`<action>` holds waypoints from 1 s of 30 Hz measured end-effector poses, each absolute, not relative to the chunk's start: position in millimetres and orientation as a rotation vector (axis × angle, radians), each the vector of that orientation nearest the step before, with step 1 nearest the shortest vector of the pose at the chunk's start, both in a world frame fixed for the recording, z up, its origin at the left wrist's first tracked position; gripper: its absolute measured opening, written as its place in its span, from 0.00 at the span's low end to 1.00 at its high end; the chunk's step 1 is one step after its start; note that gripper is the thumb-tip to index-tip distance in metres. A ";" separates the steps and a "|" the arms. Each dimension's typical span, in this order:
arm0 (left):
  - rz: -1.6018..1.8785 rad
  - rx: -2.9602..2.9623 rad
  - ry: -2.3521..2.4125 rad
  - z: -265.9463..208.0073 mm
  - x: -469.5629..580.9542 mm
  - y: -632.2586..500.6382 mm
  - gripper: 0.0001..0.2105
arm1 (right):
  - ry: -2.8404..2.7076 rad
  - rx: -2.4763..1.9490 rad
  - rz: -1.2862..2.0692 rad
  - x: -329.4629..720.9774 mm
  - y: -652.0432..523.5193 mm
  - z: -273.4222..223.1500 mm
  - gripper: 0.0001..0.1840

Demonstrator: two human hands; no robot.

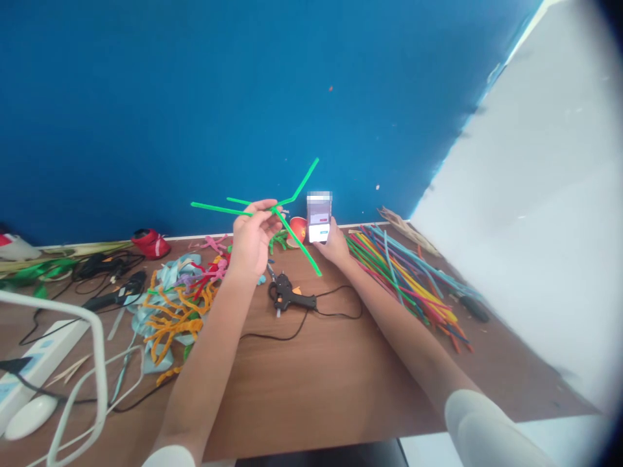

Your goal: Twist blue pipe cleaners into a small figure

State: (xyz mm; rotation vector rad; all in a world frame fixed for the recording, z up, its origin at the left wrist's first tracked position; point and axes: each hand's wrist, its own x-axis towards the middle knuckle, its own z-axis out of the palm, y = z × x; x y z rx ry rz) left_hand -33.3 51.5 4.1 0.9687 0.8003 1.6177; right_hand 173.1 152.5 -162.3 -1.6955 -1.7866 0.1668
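Observation:
Raised above the table, my left hand [256, 233] pinches a bundle of bright green pipe cleaners [299, 241] where they meet. Their bent ends spread out to the left, up to the right and down to the right. My right hand [334, 244] is at the lower right edge of a smartphone [319, 217], which stands upright near the wall with its screen lit. The fingers behind the phone are hidden. Just left of the phone is a red-orange cup [296, 232]. A black glue gun [292, 296] lies on the table between my forearms.
Loose colourful pipe cleaners [403, 272] lie in a pile on the right. Orange twisted pipe cleaners [178, 318] and pale blue ribbon cover the left. A white power strip [43, 363], cables and a white tubular frame [100, 363] occupy the left edge. A blue wall [219, 97] rises behind.

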 end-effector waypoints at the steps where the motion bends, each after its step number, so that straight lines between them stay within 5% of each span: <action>1: 1.636 0.969 0.799 7.5 -36.3 48.4 0.07 | -1.779 -1.705 0.162 171.3 153.7 -162.3 0.55; 12: 1.587 1.065 1.059 -10.5 -121.4 -47.5 0.09 | -1.693 -1.696 0.234 169.0 154.7 -163.2 0.55; 19: 1.356 1.075 1.368 -69.4 -141.3 -108.9 0.25 | -1.610 -1.661 0.294 167.4 165.0 -161.3 0.53; 24: 1.303 1.099 1.403 -88.5 -134.5 -130.2 0.23 | -1.649 -1.579 0.316 170.9 165.2 -167.0 0.64; 30: 1.234 1.044 1.429 -105.9 -133.0 -162.3 0.19 | -1.701 -1.511 0.396 185.0 167.4 -172.1 0.60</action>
